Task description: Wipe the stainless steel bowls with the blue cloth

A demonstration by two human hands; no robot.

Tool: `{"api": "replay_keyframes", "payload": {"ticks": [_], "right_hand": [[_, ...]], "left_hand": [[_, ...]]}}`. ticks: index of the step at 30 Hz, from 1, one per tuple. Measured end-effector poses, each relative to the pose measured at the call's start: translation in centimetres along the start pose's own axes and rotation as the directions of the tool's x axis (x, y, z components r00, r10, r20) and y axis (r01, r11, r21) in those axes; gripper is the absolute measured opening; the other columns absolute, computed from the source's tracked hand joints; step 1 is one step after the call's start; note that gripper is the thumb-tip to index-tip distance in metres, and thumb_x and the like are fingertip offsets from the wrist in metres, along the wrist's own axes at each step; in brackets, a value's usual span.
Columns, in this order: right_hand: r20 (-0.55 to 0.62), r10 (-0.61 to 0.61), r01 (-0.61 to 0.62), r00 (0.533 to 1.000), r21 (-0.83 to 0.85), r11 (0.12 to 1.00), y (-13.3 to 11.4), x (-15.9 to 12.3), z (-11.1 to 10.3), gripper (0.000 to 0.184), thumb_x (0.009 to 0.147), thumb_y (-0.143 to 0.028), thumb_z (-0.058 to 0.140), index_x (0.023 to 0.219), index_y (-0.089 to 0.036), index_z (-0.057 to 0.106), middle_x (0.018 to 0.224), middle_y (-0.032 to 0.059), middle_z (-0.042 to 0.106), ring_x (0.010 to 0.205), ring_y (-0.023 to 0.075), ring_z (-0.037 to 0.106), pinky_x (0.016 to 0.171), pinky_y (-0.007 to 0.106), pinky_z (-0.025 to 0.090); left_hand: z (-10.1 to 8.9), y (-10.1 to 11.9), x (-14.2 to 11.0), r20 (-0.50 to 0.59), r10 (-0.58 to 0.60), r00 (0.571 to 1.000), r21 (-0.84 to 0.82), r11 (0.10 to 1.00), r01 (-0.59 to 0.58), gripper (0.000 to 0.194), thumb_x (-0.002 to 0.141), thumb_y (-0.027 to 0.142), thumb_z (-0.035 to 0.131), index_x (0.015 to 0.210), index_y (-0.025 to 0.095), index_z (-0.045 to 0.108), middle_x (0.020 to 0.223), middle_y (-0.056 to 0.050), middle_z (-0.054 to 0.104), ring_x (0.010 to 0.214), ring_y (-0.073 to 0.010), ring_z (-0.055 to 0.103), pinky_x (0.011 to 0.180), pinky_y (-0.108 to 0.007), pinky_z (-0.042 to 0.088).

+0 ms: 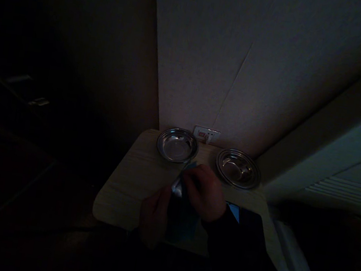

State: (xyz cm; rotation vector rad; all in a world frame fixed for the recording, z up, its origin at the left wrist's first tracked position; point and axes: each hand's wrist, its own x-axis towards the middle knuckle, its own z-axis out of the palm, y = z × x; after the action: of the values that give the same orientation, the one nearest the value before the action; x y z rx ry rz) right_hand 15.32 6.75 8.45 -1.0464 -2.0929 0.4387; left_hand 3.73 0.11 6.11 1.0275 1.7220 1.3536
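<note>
In dim light, my right hand [206, 191] is closed, its fingers pinching the top of a thin teal sheet [183, 229]; whether it is cloth or plastic, I cannot tell. My left hand [154, 215] is closed at the sheet's left edge. Between the two hands a small shiny silvery patch [177, 188] catches the light, and I cannot make out what it belongs to. The sheet hangs down over the front of the light wooden table [126, 181]. A round metal dish [177, 146] lies just beyond my hands.
More round metal dishes [238, 169], apparently stacked, stand at the table's back right. A wall socket [206, 134] with a plug sits behind the table. A dark flat object with a bluish lit patch [233, 211] lies beside my right forearm. Walls bound the back.
</note>
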Motion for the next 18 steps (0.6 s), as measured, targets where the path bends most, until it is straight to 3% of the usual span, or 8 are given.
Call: {"api": "replay_keyframes", "payload": {"ticks": [2, 8, 12, 15, 18], "right_hand": [[-0.034, 0.045, -0.045, 0.998, 0.008, 0.999, 0.4, 0.2, -0.2, 0.011, 0.081, -0.018, 0.05, 0.079, -0.018, 0.06, 0.077, 0.0052, 0.058, 0.077, 0.018, 0.053, 0.069, 0.031, 0.042], [0.028, -0.036, 0.034, 0.999, 0.091, 0.995, -0.1, -0.2, 0.3, 0.012, 0.081, -0.017, 0.05, 0.083, -0.02, 0.061, 0.081, 0.004, 0.059, 0.081, 0.0168, 0.054, 0.073, 0.029, 0.042], [-0.007, 0.143, -0.142, 0.99, 0.064, 0.988, 2.4, 1.1, -0.1, 0.013, 0.08, -0.021, 0.049, 0.079, -0.017, 0.062, 0.078, 0.0057, 0.06, 0.077, 0.018, 0.056, 0.07, 0.031, 0.043], [0.009, 0.316, -0.309, 0.949, 0.231, 0.923, 4.6, 1.1, -0.6, 0.016, 0.078, -0.028, 0.051, 0.079, -0.017, 0.062, 0.076, 0.0048, 0.063, 0.073, 0.0172, 0.058, 0.066, 0.029, 0.044], [-0.01, 0.463, -0.42, 0.886, 0.408, 0.811, 5.3, -0.1, -1.0, 0.021, 0.074, -0.036, 0.055, 0.078, -0.017, 0.063, 0.073, 0.0033, 0.065, 0.067, 0.0162, 0.058, 0.061, 0.027, 0.045]], "left_hand": [[0.1, -0.1, -0.1, -0.012, 0.004, 1.0, 0.002, 1.0, -0.004, 0.041, 0.08, 0.044, 0.041, 0.055, 0.015, 0.056, 0.051, 0.0, 0.054, 0.052, -0.011, 0.047, 0.048, -0.02, 0.037], [-0.1, -0.7, 0.0, -0.009, -0.012, 1.0, -0.04, 0.999, 0.012, 0.039, 0.079, 0.046, 0.042, 0.063, 0.015, 0.059, 0.058, -0.001, 0.059, 0.057, -0.0124, 0.05, 0.052, -0.021, 0.04], [-0.3, -0.7, -0.1, -0.029, -0.031, 0.999, 0.046, 0.998, 0.033, 0.04, 0.079, 0.047, 0.042, 0.063, 0.015, 0.06, 0.058, -0.002, 0.06, 0.058, -0.0139, 0.052, 0.053, -0.022, 0.04], [-0.8, -0.3, 0.1, -0.047, -0.046, 0.998, 0.078, 0.996, 0.05, 0.039, 0.079, 0.047, 0.04, 0.066, 0.016, 0.059, 0.063, -0.003, 0.061, 0.06, -0.0142, 0.054, 0.056, -0.023, 0.041], [-1.5, 0.1, 0.4, -0.043, -0.027, 0.999, 0.095, 0.995, 0.031, 0.036, 0.079, 0.046, 0.041, 0.065, 0.017, 0.057, 0.062, -0.002, 0.059, 0.06, -0.0144, 0.053, 0.056, -0.023, 0.042]]}}
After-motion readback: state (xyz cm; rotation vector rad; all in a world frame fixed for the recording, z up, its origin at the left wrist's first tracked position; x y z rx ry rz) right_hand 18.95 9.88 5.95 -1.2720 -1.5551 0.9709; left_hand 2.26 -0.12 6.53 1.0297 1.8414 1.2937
